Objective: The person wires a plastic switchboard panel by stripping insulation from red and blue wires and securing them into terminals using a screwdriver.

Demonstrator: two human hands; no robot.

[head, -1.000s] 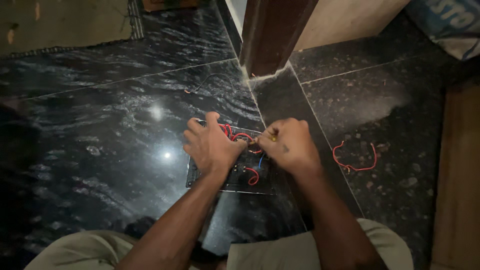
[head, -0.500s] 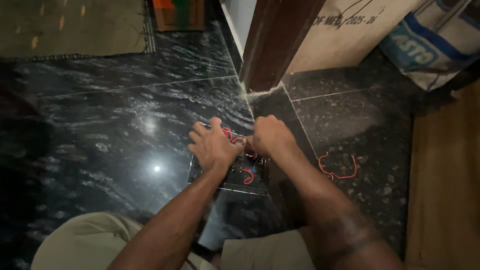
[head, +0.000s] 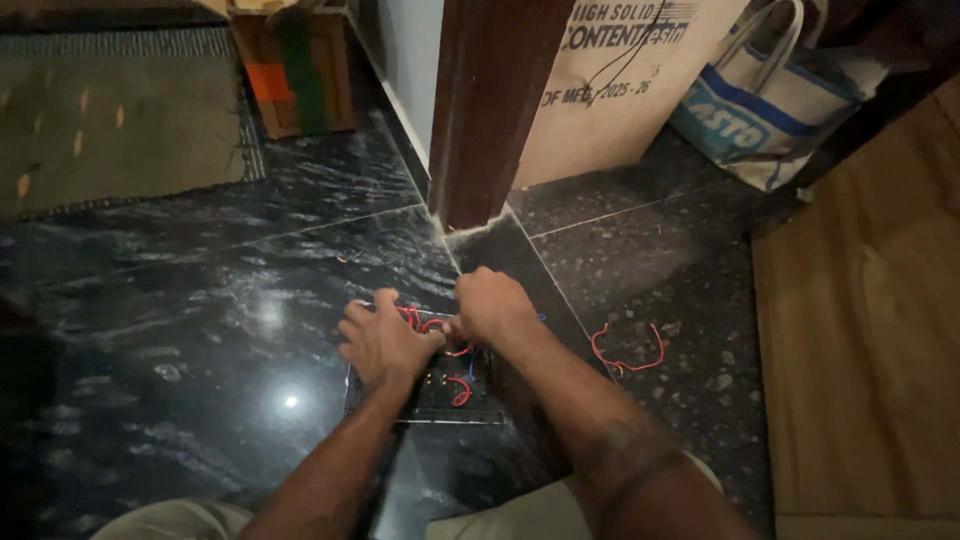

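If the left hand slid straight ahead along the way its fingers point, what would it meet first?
The left hand rests on a dark panel and points up and away over the black floor. Past the red wires at its fingertips, only bare floor shows; probably the wall beyond, though depth is unclear.

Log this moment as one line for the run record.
left hand: pressing on dark panel | right hand: pinching red wires | loose red wire: on floor, right of panel
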